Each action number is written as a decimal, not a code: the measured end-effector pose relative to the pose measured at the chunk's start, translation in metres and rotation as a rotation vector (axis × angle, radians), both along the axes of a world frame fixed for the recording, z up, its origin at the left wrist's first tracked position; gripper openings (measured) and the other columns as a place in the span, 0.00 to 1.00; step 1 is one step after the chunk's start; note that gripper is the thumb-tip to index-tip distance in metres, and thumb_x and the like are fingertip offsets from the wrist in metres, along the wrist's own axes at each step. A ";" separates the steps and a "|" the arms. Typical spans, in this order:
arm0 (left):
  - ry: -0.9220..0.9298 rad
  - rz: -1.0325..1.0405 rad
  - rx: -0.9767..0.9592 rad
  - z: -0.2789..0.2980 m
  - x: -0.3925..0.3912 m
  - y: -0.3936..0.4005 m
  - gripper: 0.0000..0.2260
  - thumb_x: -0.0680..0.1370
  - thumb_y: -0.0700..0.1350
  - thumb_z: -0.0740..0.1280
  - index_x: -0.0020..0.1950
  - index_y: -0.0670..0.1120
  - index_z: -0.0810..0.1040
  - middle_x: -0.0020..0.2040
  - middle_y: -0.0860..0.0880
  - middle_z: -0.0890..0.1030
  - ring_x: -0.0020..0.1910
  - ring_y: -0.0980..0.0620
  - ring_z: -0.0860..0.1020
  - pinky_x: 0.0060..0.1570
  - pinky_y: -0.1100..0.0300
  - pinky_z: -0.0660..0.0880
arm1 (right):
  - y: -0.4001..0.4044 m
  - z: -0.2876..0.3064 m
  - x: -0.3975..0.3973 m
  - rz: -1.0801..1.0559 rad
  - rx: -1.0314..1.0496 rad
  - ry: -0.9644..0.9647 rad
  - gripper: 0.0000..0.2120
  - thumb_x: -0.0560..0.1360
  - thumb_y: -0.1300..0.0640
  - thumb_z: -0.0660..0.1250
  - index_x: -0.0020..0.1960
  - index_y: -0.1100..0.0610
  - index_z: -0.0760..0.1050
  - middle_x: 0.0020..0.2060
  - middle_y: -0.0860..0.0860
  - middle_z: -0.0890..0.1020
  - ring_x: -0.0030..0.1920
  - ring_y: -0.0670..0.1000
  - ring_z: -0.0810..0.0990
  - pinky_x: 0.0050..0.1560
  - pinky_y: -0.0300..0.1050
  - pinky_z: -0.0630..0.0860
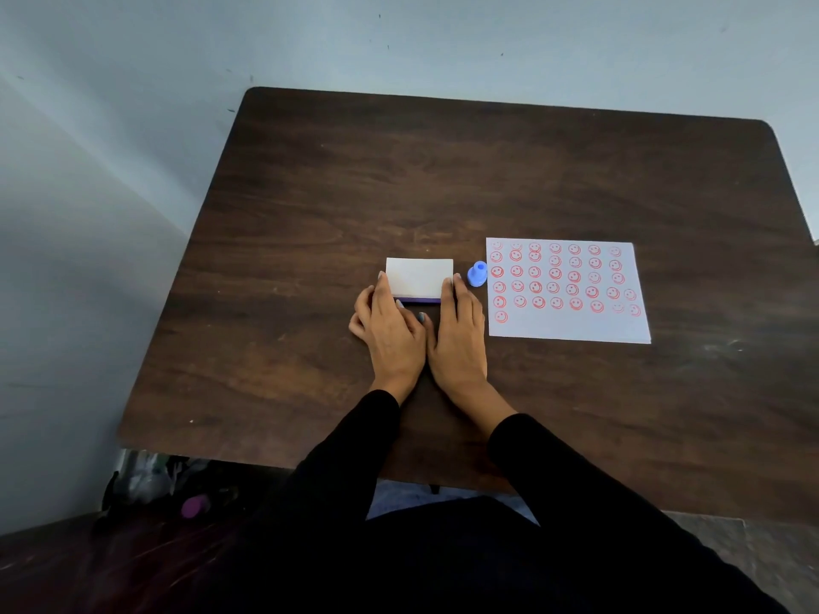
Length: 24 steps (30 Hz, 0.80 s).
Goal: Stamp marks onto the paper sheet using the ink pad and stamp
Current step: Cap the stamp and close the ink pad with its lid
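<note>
The ink pad (419, 277) is a flat box with a white lid and a purple base, lying shut on the dark wooden table (443, 179). My left hand (390, 330) grips its left end and my right hand (458, 334) grips its right end, thumbs near the front edge. A small blue stamp (477, 274) stands upright just right of the box, with no hand on it. Further right lies the white paper sheet (571, 327), covered with several rows of red smiley marks; its lowest strip is mostly blank.
The table's near edge runs just in front of my black sleeves. Below its left corner sits a dark heap of objects on the floor (173, 485), one of them purple. A pale wall lies behind and to the left.
</note>
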State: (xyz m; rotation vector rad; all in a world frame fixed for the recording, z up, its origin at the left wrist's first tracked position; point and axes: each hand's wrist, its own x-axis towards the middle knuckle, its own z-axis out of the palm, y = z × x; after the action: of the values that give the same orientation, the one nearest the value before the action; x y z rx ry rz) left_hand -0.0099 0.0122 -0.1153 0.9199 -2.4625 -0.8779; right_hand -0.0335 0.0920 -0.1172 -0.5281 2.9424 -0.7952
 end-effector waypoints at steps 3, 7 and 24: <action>-0.007 -0.006 -0.025 0.001 0.000 0.001 0.22 0.76 0.41 0.58 0.70 0.40 0.66 0.64 0.41 0.73 0.67 0.44 0.66 0.64 0.46 0.59 | -0.001 0.000 0.000 0.004 0.012 0.006 0.27 0.79 0.52 0.57 0.74 0.61 0.53 0.74 0.58 0.59 0.73 0.56 0.59 0.71 0.49 0.59; -0.015 -0.002 -0.036 -0.001 -0.001 0.002 0.23 0.76 0.39 0.58 0.71 0.40 0.64 0.69 0.42 0.70 0.71 0.45 0.62 0.66 0.46 0.57 | -0.001 0.004 0.002 -0.032 -0.106 0.030 0.27 0.78 0.55 0.61 0.72 0.60 0.56 0.72 0.60 0.63 0.70 0.57 0.64 0.68 0.52 0.65; -0.105 -0.126 -0.151 -0.007 -0.002 0.002 0.25 0.76 0.37 0.57 0.73 0.39 0.60 0.75 0.41 0.62 0.74 0.45 0.60 0.71 0.43 0.52 | 0.023 0.006 -0.033 -0.054 -0.069 0.129 0.24 0.77 0.58 0.61 0.72 0.58 0.59 0.68 0.58 0.70 0.68 0.57 0.68 0.69 0.55 0.63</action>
State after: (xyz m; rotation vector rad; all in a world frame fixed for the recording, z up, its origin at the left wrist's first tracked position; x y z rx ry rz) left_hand -0.0121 0.0145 -0.1221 0.7850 -2.6594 -0.6864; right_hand -0.0662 0.1152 -0.1111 -0.5253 3.0681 -0.9039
